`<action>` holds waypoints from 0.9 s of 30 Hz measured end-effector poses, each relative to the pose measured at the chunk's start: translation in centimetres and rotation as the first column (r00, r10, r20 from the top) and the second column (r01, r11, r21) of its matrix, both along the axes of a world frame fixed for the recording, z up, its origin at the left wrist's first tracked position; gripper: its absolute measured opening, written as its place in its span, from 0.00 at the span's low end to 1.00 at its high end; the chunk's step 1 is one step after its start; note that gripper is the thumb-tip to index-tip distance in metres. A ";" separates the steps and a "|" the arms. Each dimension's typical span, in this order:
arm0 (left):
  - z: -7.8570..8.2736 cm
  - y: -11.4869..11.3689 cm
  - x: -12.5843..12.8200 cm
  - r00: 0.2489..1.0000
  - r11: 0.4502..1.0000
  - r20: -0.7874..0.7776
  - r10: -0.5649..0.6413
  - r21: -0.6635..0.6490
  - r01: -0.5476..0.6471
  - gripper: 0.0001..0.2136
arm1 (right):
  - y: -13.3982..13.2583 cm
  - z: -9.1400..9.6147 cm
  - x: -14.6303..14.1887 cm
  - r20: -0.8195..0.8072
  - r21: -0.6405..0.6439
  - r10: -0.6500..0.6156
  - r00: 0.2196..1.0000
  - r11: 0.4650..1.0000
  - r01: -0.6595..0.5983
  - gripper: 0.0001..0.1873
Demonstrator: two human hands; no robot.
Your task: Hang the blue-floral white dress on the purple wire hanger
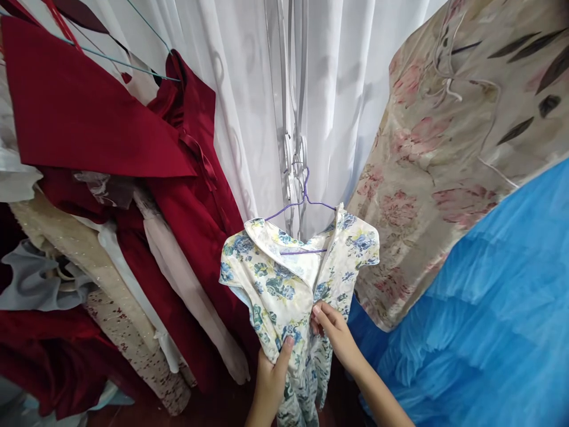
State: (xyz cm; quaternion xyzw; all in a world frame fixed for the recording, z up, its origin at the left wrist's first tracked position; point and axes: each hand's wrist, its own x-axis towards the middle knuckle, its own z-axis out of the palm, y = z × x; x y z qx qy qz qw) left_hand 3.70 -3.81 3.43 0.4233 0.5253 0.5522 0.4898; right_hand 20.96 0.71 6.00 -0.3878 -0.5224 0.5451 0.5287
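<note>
A white dress (280, 279) with blue and yellow-green flowers hangs in front of me on a purple wire hanger (306, 198). Its neckline gapes on one side, and the opening runs down from there. My left hand (273, 376) grips the dress low on its left side, thumb on the front and the other fingers behind the cloth. Higher up and to the right, my right hand (331, 332) pinches the edge of the opening between thumb and fingers. Whether a zip or another fastener is in that pinch is hidden.
Dark red dresses (186, 148) and pale gowns (155, 249) crowd the left side on hangers. White curtains (249, 107) with hanging straps (293, 118) form the back. At right hang a beige floral garment (409, 196) and a bright blue ruffled gown (489, 332).
</note>
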 end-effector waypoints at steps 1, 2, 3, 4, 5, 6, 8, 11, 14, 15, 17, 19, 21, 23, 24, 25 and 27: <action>0.0 -0.1 0.3 1.000 1.000 -0.006 -0.021 0.002 0.021 0.27 | -0.1 0.0 0.1 -0.019 -0.014 -0.003 1.000 1.000 0.002 0.23; 0.0 -0.2 0.7 0.999 0.999 -0.013 -0.033 0.006 0.033 0.27 | -0.1 0.0 0.2 -0.036 -0.028 -0.003 0.999 1.000 0.002 0.23; 0.0 -0.3 1.2 0.999 0.999 -0.018 -0.042 0.011 0.042 0.27 | -0.2 -0.1 0.4 -0.051 -0.040 -0.003 0.999 0.999 0.001 0.24; 0.0 -0.4 1.7 0.999 0.999 -0.021 -0.047 0.015 0.047 0.27 | -0.2 -0.2 0.6 -0.069 -0.052 -0.004 0.998 0.999 0.000 0.24; -0.1 -0.4 2.1 0.999 0.999 -0.020 -0.038 0.018 0.038 0.27 | -0.3 -0.3 0.8 -0.092 -0.064 -0.003 0.996 0.998 -0.003 0.25; -0.1 -0.4 2.6 1.000 1.000 -0.019 -0.013 0.020 0.013 0.27 | -0.3 -0.5 1.0 -0.115 -0.074 -0.001 0.993 0.997 -0.007 0.25; -0.1 -0.4 3.2 0.995 0.995 -0.016 0.098 0.026 -0.098 0.27 | -0.5 -0.9 1.6 -0.148 -0.091 -0.001 0.989 0.996 -0.012 0.25; 0.5 -0.4 3.2 0.926 0.920 -0.044 0.376 0.133 -0.368 0.27 | -1.0 -1.2 2.6 -0.153 -0.112 0.006 0.988 0.993 -0.024 0.25; 1.3 -0.3 3.2 0.822 0.816 -0.196 0.534 0.372 -0.442 0.22 | -1.6 -0.7 3.3 -0.124 -0.132 0.051 0.991 0.989 -0.067 0.24; 1.6 -0.2 3.5 0.824 0.832 -0.278 0.493 0.426 -0.354 0.18 | -1.8 -0.4 3.3 -0.110 -0.135 0.068 0.992 0.987 -0.083 0.24; 2.1 0.5 4.7 0.861 0.902 -0.431 0.269 0.426 -0.069 0.11 | -2.0 0.2 3.3 -0.088 -0.140 0.095 0.992 0.984 -0.106 0.24; 2.3 1.6 6.1 0.866 0.928 -0.499 0.037 0.338 0.155 0.09 | -2.0 0.6 3.1 -0.060 -0.139 0.106 0.992 0.984 -0.114 0.25; 2.4 2.7 7.3 0.856 0.933 -0.515 -0.045 0.284 0.220 0.11 | -2.0 0.7 2.9 -0.015 -0.141 0.110 0.994 0.984 -0.111 0.25; 2.3 3.5 7.9 0.843 0.934 -0.536 -0.038 0.281 0.221 0.12 | -1.7 1.0 2.8 0.022 -0.144 0.114 0.993 0.984 -0.110 0.26; 2.2 3.7 7.9 0.833 0.929 -0.553 -0.033 0.290 0.229 0.10 | -1.4 1.4 2.8 0.021 -0.143 0.101 0.995 0.985 -0.097 0.26; 2.1 3.9 7.8 0.821 0.923 -0.569 -0.033 0.298 0.244 0.08 | -1.1 2.0 2.9 0.002 -0.136 0.066 0.998 0.989 -0.065 0.25; 2.1 3.9 7.5 0.795 0.915 -0.605 -0.047 0.294 0.278 0.04 | 0.2 4.2 2.8 -0.089 -0.096 -0.044 0.995 0.995 0.035 0.23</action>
